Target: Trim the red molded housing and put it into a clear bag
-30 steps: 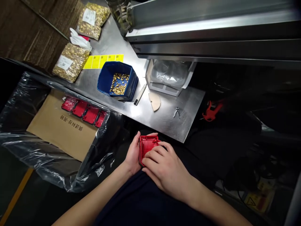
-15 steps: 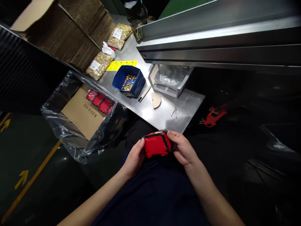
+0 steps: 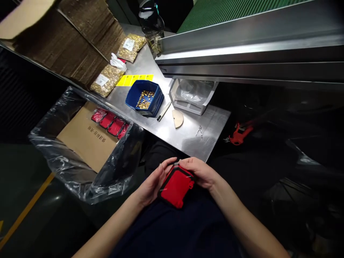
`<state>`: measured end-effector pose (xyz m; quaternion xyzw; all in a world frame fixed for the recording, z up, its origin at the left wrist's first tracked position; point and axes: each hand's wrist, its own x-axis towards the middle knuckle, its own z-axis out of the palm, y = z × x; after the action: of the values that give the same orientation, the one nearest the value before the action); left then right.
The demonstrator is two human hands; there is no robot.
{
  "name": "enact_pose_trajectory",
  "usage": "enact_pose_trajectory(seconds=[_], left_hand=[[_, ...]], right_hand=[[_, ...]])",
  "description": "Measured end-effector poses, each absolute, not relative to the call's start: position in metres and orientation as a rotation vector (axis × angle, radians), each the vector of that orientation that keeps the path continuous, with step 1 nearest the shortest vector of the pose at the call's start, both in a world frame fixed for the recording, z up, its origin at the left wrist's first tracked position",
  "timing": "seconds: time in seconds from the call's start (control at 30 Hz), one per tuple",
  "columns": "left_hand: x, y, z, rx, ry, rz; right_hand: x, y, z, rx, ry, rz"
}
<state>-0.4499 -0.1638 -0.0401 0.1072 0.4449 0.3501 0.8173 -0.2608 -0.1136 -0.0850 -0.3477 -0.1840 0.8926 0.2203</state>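
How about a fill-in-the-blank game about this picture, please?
The left hand and right hand hold a part coloured mainly black and ____.
Gold pieces lie inside the open bin coloured ____.
The paper strip beside that bin is ____.
On the table, ____ bags bear white labels.

Missing words: red; blue; yellow; two.

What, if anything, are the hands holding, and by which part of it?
A red-and-black plastic piece: the left hand holds its left edge, the right hand its upper-right edge, near the top.
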Motion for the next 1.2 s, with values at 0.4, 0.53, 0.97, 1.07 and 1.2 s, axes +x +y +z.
enact_pose_trajectory(seconds=[0.4, 0.53, 0.97, 1.07, 1.2], left_hand=[[-0.503, -0.161, -0.058, 0.107, 0.625, 0.688], [-0.506, -0.159, -0.062, 0.053, 0.601, 0.713], [-0.533, -0.154, -0.073, -0.253, 0.805, 0.775], [-0.529, -0.152, -0.071, -0.288, 0.868, 0.692], [-0.518, -0.148, -0.072, -0.274, 0.953, 0.579]], right_hand=[[-0.316, 0.012, -0.079, -2.065, -1.996, 0.535], [-0.340, 0.050, -0.104, -2.227, -2.030, 0.478], [-0.293, -0.075, -0.020, -1.466, -2.171, 1.438], [-0.301, -0.115, -0.008, -1.176, -2.415, 1.523], [-0.311, -0.133, -0.018, -1.166, -2.641, 1.272]])
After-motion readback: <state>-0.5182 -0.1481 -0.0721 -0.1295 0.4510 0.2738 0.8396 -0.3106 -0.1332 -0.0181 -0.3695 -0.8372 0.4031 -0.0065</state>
